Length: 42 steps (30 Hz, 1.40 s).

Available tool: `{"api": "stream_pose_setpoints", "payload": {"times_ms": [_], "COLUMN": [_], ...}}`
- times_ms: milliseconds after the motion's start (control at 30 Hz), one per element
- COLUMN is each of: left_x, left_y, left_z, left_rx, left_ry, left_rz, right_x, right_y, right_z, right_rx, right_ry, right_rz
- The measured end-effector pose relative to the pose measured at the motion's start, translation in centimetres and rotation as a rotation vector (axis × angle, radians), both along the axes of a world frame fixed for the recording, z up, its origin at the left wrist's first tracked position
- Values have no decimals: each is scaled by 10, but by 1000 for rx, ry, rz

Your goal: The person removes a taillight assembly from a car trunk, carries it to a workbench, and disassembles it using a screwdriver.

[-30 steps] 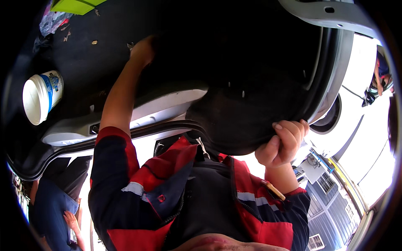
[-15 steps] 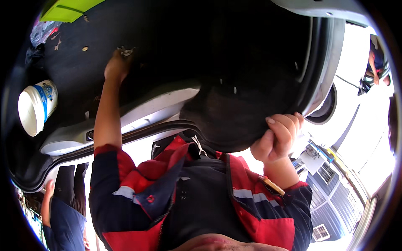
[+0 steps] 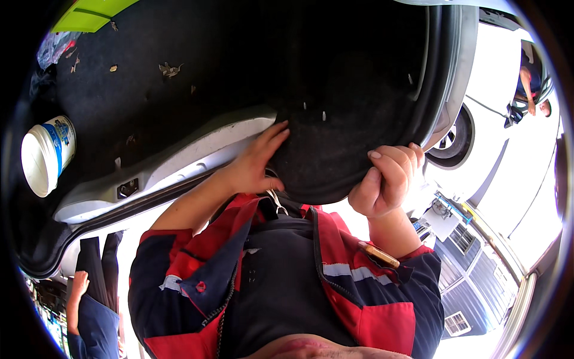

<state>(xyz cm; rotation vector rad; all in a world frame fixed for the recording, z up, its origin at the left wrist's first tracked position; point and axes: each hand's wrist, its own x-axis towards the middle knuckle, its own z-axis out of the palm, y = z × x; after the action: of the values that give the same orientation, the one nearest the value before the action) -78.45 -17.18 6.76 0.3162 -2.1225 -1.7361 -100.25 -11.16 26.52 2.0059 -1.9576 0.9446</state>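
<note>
Gripping black panel (image 3: 341, 143): right hand (image 3: 387, 182) curled; left hand (image 3: 254, 164) splayed, perhaps touching.

From my end I see the dark cargo floor (image 3: 128, 99) beyond the left grip (image 3: 254, 166), scattered with dry leaves (image 3: 170, 70); farther out to that grip's left sit a white bucket (image 3: 50, 153), a clear plastic bag (image 3: 54, 48) and a boxy lime-green item (image 3: 92, 15).

The left forearm (image 3: 200, 206) slants upward and toward the right in the view. The left grip (image 3: 252, 164) is spread, its fingers (image 3: 275, 132) are extended, and the thumb stands apart below them. The right forearm (image 3: 393, 232) rises more steeply. The right grip (image 3: 390, 179) has its fingers curled, with some nails visible, and its thumb is near them. The two grips are well apart.
</note>
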Motion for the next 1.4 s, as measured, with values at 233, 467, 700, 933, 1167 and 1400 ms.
{"api": "stream_pose_setpoints", "payload": {"times_ms": [233,467,700,933,1167,1400], "left_x": [3,-8,-30,-7,11,-5], "left_y": [-6,-8,-66,-19,-24,-52], "left_z": [-13,20,51,34,39,90], "left_rx": [-495,-384,309,-95,-21,-78], "left_ry": [-16,132,-527,-282,-162,176], "left_rz": [40,354,864,790,402,456], "right_x": [-1,-4,-6,-3,13,34], "right_y": [0,5,7,-2,-19,-73], "right_z": [0,-2,-7,1,34,37], "right_rx": [3,4,-83,-16,261,855], "right_ry": [6,-26,-34,42,211,124], "right_rz": [4,41,54,-13,-71,-279]}}
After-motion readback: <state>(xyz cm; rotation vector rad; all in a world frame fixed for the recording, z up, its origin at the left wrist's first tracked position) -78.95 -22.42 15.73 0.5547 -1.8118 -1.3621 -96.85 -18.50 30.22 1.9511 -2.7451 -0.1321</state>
